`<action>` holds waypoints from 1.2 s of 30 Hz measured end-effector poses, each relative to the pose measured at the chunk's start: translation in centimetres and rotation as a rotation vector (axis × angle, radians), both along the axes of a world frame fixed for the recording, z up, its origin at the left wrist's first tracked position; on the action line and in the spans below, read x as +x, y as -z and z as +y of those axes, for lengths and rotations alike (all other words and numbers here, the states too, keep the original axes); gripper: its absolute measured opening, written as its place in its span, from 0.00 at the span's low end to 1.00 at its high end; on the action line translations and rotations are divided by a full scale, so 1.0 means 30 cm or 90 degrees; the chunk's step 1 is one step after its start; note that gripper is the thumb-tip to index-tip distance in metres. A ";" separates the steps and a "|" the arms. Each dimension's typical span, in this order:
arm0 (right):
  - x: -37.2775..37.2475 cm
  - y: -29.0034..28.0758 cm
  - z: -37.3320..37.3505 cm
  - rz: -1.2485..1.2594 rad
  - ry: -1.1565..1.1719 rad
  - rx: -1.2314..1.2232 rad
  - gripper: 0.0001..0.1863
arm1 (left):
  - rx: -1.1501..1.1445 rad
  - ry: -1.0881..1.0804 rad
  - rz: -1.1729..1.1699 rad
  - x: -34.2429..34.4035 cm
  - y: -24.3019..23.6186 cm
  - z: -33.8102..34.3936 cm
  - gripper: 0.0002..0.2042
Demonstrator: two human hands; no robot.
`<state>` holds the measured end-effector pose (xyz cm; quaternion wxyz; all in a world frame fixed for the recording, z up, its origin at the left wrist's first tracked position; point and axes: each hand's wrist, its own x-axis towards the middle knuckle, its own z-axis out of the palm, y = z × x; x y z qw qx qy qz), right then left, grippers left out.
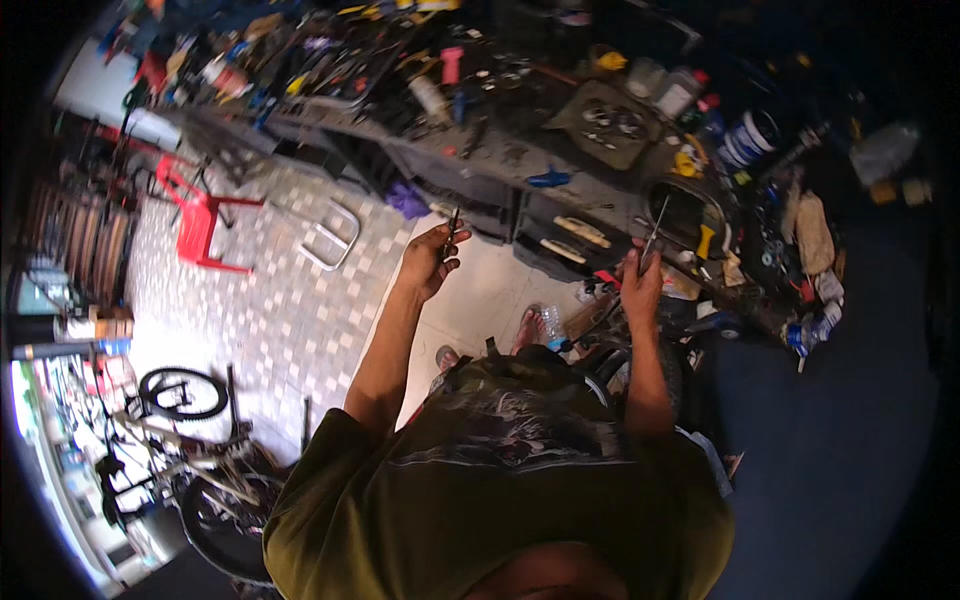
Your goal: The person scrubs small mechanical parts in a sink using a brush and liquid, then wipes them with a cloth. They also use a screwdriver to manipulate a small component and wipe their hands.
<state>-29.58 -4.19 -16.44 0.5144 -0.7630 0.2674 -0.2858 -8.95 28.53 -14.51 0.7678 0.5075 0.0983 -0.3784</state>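
My left hand [428, 262] is raised in front of the workbench, its fingers closed on a short, thin dark tool [453, 226] that points upward; its exact kind is too small to make out. Farther right, beside the bench's front edge, my right hand [641, 286] grips a slim tool with a long thin metal shaft [659, 218], which looks like a screwdriver. Its handle is mostly hidden in my fingers. The shaft's tip reaches over a dark tray [683, 208] that has a yellow-handled tool [705, 241] in it.
Tools and bottles crowd the workbench [515, 165], with a metal tray of small parts [607, 122] at its right. Drawers [560, 235] sit below. A red plastic chair [197, 222] and a metal frame [333, 238] stand left; a bicycle [185, 440] is lower left.
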 end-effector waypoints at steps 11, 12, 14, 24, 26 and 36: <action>0.436 -0.060 0.952 0.404 -0.800 -0.284 0.23 | 0.094 -0.244 0.099 -0.084 0.422 0.818 0.12; 0.444 -0.099 1.072 0.441 -0.846 -0.317 0.21 | 0.104 -0.257 0.110 -0.095 0.451 0.873 0.12; 0.452 -0.010 1.274 0.436 -0.800 -0.475 0.19 | 0.096 -0.272 0.120 -0.099 0.510 0.996 0.11; 0.466 -0.012 1.699 0.459 -0.810 -0.570 0.13 | 0.229 -0.394 0.131 -0.161 0.639 1.290 0.12; 0.469 -0.007 1.723 0.491 -0.832 -0.541 0.15 | 0.203 -0.401 0.141 -0.166 0.648 1.294 0.10; 0.521 -0.007 1.657 0.551 -0.803 -0.497 0.18 | 0.178 -0.383 0.129 -0.113 0.639 1.228 0.05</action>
